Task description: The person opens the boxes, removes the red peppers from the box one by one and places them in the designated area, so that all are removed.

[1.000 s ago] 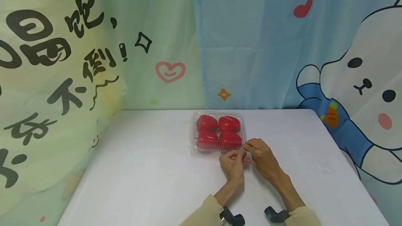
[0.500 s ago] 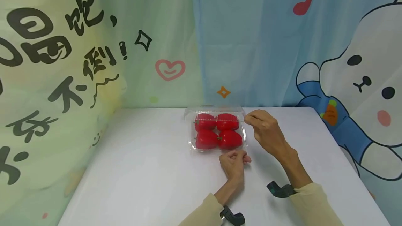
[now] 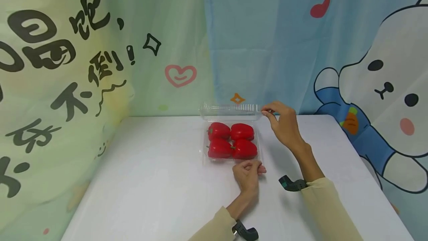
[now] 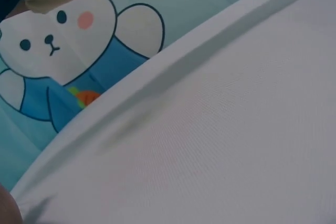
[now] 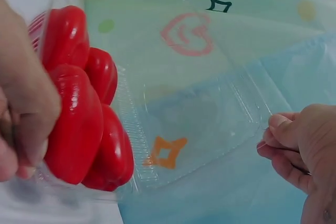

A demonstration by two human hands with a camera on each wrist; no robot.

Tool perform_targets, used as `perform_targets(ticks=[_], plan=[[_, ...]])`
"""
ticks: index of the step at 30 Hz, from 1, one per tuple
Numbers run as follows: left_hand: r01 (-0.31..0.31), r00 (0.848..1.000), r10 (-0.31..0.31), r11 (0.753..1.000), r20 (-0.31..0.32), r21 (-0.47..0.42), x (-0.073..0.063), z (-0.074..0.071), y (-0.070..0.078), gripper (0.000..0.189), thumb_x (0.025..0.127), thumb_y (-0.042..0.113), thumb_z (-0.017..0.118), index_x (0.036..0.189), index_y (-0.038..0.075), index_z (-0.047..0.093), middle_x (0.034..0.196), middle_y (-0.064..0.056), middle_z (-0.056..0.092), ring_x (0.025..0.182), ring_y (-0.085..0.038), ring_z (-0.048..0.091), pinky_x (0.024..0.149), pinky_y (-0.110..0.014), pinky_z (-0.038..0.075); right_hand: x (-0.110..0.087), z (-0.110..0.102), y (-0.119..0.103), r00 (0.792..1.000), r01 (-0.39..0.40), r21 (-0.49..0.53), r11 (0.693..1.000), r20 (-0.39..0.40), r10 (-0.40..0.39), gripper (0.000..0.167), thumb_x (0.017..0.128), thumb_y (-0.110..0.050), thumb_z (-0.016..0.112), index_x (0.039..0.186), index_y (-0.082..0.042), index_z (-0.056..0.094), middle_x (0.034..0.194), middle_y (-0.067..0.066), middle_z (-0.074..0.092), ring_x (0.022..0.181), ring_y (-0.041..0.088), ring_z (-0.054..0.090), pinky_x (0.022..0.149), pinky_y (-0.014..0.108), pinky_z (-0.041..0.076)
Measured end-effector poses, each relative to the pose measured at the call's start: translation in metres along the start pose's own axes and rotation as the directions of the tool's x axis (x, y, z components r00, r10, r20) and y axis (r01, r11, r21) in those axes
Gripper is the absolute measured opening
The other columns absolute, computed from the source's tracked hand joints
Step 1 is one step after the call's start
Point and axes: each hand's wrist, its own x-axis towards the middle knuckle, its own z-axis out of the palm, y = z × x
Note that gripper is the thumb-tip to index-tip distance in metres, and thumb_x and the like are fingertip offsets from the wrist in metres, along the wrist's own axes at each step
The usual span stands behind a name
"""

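Note:
A clear plastic clamshell container (image 3: 204, 147) stands on the table with several red bell peppers (image 3: 219, 148) in its base. Its hinged lid (image 3: 230, 112) is raised at the far side. My right hand (image 3: 282, 124) pinches the lid's corner between thumb and fingers; in the right wrist view this hand (image 5: 310, 156) is at the right, with the see-through lid (image 5: 194, 108) stretching left to the peppers (image 5: 76, 124). At the base's near edge, my left hand (image 3: 246, 177) pinches the rim by the front right corner. The left wrist view shows only a sliver of a hand.
A white-covered table (image 3: 150, 181) reaches back to a printed curtain (image 3: 247, 47) close behind the container. The raised lid overlaps the curtain in the head view. Dark wrist-camera mounts (image 3: 292, 184) sit on both wrists.
My right hand has risen and moved away from me, swinging the lid up and back off the peppers. My left hand has stayed at the near edge.

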Motion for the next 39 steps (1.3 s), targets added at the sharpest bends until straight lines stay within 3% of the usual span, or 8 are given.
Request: perform_targets(ticks=[4,9,20,27,32,35,37,39], plan=[[-0.014,0.999,0.014,1.0,0.038,-0.005,0.003,-0.004,-0.001,0.014,0.095,-0.005,0.072,0.086,-0.013,0.078,0.079,-0.033,0.077,0.054,-0.006,0.071,0.058,-0.02,0.06,0.01,0.003,0.008,0.998,-0.061,0.019,0.998,0.012,0.061,0.015,0.106,-0.007,0.07,0.113,0.002,0.078,0.108,0.021,0.079,0.097,0.034,0.07,0.089,0.039,0.053],[0.006,0.997,-0.008,1.0,0.08,0.023,0.002,-0.008,-0.001,0.013,0.097,0.0,0.074,0.091,-0.01,0.08,0.081,-0.025,0.08,0.057,-0.005,0.074,0.06,-0.021,0.061,0.019,0.005,0.025,0.992,-0.126,0.036,0.991,0.026,0.125,0.021,0.109,-0.012,0.066,0.117,0.004,0.076,0.111,0.023,0.079,0.102,0.035,0.07,0.094,0.028,0.05],[0.094,0.987,-0.098,0.995,0.129,0.042,-0.001,-0.015,0.008,0.017,0.099,0.006,0.075,0.101,-0.01,0.08,0.089,-0.026,0.082,0.061,-0.005,0.075,0.064,-0.018,0.061,0.031,0.018,0.051,0.971,-0.214,0.107,0.971,0.135,0.2,0.026,0.108,-0.013,0.068,0.123,0.007,0.074,0.118,0.026,0.077,0.107,0.036,0.07,0.094,0.015,0.047],[0.215,0.96,-0.226,0.973,0.164,0.08,-0.007,-0.023,0.022,0.02,0.099,0.011,0.078,0.107,-0.007,0.082,0.093,-0.021,0.084,0.066,-0.011,0.079,0.067,-0.018,0.061,0.029,0.026,0.066,0.95,-0.287,0.144,0.947,0.167,0.263,0.03,0.109,-0.013,0.066,0.128,0.009,0.071,0.118,0.029,0.076,0.104,0.034,0.072,0.088,0.005,0.047],[0.303,0.919,-0.334,0.938,0.208,0.168,-0.013,-0.032,0.031,0.023,0.099,0.017,0.08,0.109,-0.003,0.083,0.095,-0.017,0.085,0.072,-0.017,0.082,0.066,-0.019,0.062,0.024,0.031,0.074,0.944,-0.318,0.227,0.921,0.167,0.285,0.028,0.109,-0.008,0.065,0.127,0.013,0.069,0.117,0.035,0.074,0.095,0.013,0.073,0.084,0.006,0.05],[0.353,0.875,-0.416,0.898,0.249,0.263,-0.016,-0.042,0.039,0.023,0.098,0.021,0.081,0.108,0.001,0.085,0.097,-0.014,0.086,0.076,-0.018,0.084,0.066,-0.019,0.062,0.024,0.033,0.075,0.941,-0.329,0.255,0.909,0.168,0.294,0.028,0.109,-0.008,0.065,0.127,0.013,0.07,0.116,0.037,0.074,0.091,0.003,0.072,0.082,0.007,0.05],[0.376,0.822,-0.478,0.863,0.308,0.337,-0.017,-0.049,0.045,0.022,0.099,0.023,0.081,0.107,0.002,0.085,0.097,-0.013,0.086,0.08,-0.019,0.085,0.067,-0.02,0.063,0.024,0.035,0.076,0.937,-0.34,0.253,0.906,0.174,0.303,0.029,0.108,-0.009,0.066,0.126,0.013,0.07,0.115,0.037,0.074,0.088,-0.002,0.07,0.081,0.007,0.05],[0.363,0.748,-0.535,0.826,0.394,0.432,-0.018,-0.056,0.053,0.023,0.101,0.024,0.079,0.106,0.003,0.086,0.096,-0.013,0.086,0.083,-0.02,0.085,0.067,-0.02,0.063,0.023,0.036,0.076,0.93,-0.358,0.238,0.903,0.183,0.32,0.029,0.108,-0.009,0.066,0.127,0.013,0.07,0.116,0.037,0.073,0.087,-0.002,0.069,0.08,0.008,0.051]])
